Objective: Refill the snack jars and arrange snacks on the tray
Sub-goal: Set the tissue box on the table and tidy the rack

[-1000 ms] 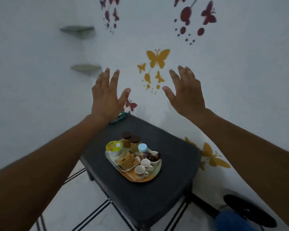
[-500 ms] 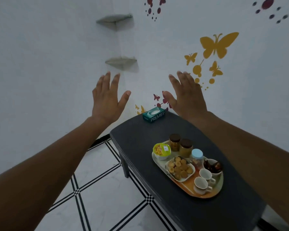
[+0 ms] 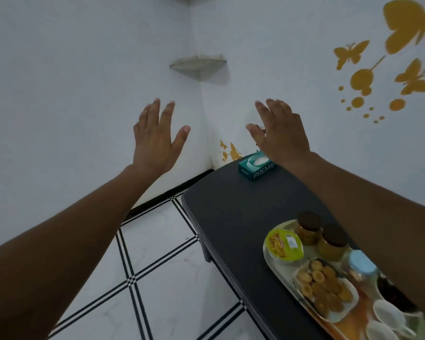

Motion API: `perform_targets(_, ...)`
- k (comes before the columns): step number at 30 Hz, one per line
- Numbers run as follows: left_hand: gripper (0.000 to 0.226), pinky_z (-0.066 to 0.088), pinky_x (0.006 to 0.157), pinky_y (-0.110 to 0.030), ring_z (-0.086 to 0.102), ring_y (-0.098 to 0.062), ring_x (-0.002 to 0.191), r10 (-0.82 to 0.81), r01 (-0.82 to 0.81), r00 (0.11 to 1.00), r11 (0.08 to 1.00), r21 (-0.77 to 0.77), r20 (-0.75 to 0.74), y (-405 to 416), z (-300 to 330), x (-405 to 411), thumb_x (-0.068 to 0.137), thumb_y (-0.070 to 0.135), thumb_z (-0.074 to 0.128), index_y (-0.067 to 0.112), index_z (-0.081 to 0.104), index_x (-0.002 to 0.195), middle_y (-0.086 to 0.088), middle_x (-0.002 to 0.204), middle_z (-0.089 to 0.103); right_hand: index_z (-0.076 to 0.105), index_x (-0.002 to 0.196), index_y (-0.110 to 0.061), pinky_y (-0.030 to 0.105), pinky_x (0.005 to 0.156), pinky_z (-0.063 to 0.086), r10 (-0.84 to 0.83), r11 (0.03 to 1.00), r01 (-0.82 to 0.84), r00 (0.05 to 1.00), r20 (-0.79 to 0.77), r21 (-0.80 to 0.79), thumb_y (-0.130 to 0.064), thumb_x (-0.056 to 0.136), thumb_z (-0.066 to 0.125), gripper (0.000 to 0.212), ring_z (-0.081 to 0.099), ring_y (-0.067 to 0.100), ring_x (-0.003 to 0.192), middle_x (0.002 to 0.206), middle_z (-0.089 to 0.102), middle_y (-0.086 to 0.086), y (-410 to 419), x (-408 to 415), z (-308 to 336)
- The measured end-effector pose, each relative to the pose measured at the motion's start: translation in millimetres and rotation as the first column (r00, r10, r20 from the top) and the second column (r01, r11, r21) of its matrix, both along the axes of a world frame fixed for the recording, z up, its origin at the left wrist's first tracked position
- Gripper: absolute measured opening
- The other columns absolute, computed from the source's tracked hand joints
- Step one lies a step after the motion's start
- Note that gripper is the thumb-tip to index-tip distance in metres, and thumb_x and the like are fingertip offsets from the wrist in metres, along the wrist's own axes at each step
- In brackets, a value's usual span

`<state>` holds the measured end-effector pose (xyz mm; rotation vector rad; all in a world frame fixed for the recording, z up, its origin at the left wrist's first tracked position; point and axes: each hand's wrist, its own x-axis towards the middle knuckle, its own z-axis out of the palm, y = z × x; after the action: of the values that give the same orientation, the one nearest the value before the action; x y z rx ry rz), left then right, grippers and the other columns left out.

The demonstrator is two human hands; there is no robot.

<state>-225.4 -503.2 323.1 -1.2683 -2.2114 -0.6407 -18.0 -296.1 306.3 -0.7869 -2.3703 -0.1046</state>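
Observation:
My left hand (image 3: 156, 141) and my right hand (image 3: 280, 136) are stretched out in front of me with fingers straight and spread, holding nothing, high above the table. At the lower right an oval tray (image 3: 272, 262) lies on the dark table (image 3: 231, 212). On it stand two brown-lidded jars (image 3: 308, 227) (image 3: 334, 241), a blue-lidded jar (image 3: 362, 263), a yellow-lidded snack cup (image 3: 284, 244), a dish of round cookies (image 3: 325, 289), a bowl of dark snacks (image 3: 393, 293) and white cups (image 3: 388, 315). My right forearm crosses over the tray's far side.
A teal tissue box (image 3: 255, 168) sits at the table's far corner, partly behind my right wrist. White tiled floor (image 3: 145, 266) with black lines lies left of the table. Corner shelves (image 3: 198, 65) hang on the wall, which carries butterfly stickers.
The view has swung left and closer, so the table and tray slid toward the lower right. Both hands stay raised and spread, holding nothing.

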Motion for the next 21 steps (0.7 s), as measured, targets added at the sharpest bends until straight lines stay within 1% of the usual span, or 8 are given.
perform_targets(4,0.068,0.019,0.12,-0.058,0.013,-0.037,0.156,-0.034,0.035,0.999,0.999,-0.032,0.034,38,-26,-83,0.105,0.057,0.037,0.018,0.027,0.16,-0.018,0.168,0.018,0.032,0.156,-0.016,0.052,0.113,0.035,0.004,1.0,-0.004,0.999,0.05,-0.012,-0.054,0.104,0.035,0.064,0.028,0.033,0.149,0.16,0.035,0.013,24,-80,-21)
perform_targets(8,0.069,0.019,0.12,-0.059,0.014,-0.038,0.155,-0.084,0.088,0.992,0.995,-0.036,0.096,78,-52,-158,0.105,0.059,0.037,0.018,0.027,0.16,-0.018,0.168,0.018,0.028,0.157,-0.016,0.05,0.117,0.031,-0.066,0.998,0.068,0.989,0.132,-0.011,-0.054,0.105,0.033,0.065,0.025,0.031,0.151,0.162,0.031,0.012,44,-146,-45)
perform_targets(11,0.071,0.022,0.119,-0.06,0.017,-0.04,0.154,-0.141,0.148,0.984,0.987,-0.062,0.107,115,-69,-202,0.105,0.059,0.038,0.017,0.027,0.16,-0.019,0.168,0.02,0.026,0.158,-0.018,0.05,0.119,0.026,-0.111,0.993,0.118,0.974,0.199,-0.024,-0.056,0.105,0.032,0.065,0.022,0.03,0.152,0.163,0.029,0.011,56,-179,-61)
perform_targets(13,0.071,0.023,0.119,-0.061,0.018,-0.04,0.154,-0.146,0.158,0.979,0.984,-0.078,0.145,139,-77,-219,0.105,0.059,0.038,0.017,0.027,0.16,-0.018,0.168,0.021,0.029,0.157,-0.018,0.05,0.118,0.028,-0.102,0.993,0.111,0.969,0.224,-0.027,-0.055,0.105,0.034,0.064,0.024,0.029,0.151,0.161,0.032,0.01,63,-190,-70)
perform_targets(16,0.07,0.024,0.119,-0.061,0.019,-0.039,0.153,-0.211,0.231,0.959,0.969,-0.09,0.192,188,-88,-234,0.104,0.058,0.04,0.016,0.028,0.16,-0.018,0.167,0.022,0.035,0.154,-0.019,0.05,0.116,0.033,-0.116,0.992,0.125,0.95,0.289,-0.012,-0.055,0.104,0.038,0.062,0.031,0.027,0.148,0.158,0.039,0.008,95,-199,-77)
perform_targets(18,0.069,0.024,0.119,-0.06,0.02,-0.038,0.153,-0.272,0.296,0.943,0.949,-0.11,0.193,228,-98,-242,0.104,0.056,0.042,0.017,0.028,0.159,-0.018,0.167,0.023,0.039,0.152,-0.021,0.051,0.114,0.036,-0.172,0.979,0.197,0.94,0.294,-0.058,-0.057,0.102,0.039,0.062,0.036,0.028,0.145,0.155,0.044,0.007,124,-203,-87)
perform_targets(19,0.069,0.023,0.12,-0.059,0.02,-0.038,0.153,-0.283,0.306,0.941,0.946,-0.11,0.185,237,-100,-243,0.104,0.056,0.042,0.018,0.028,0.16,-0.018,0.167,0.022,0.04,0.151,-0.022,0.051,0.113,0.037,-0.178,0.975,0.209,0.941,0.288,-0.08,-0.058,0.102,0.039,0.062,0.039,0.028,0.144,0.154,0.046,0.007,131,-205,-89)
perform_targets(21,0.069,0.023,0.121,-0.059,0.019,-0.036,0.154,-0.293,0.319,0.93,0.943,-0.094,0.221,266,-108,-245,0.104,0.055,0.044,0.019,0.027,0.16,-0.016,0.168,0.022,0.041,0.15,-0.022,0.051,0.111,0.04,-0.213,0.957,0.258,0.936,0.28,-0.132,-0.059,0.101,0.039,0.062,0.044,0.028,0.14,0.151,0.05,0.007,153,-206,-104)
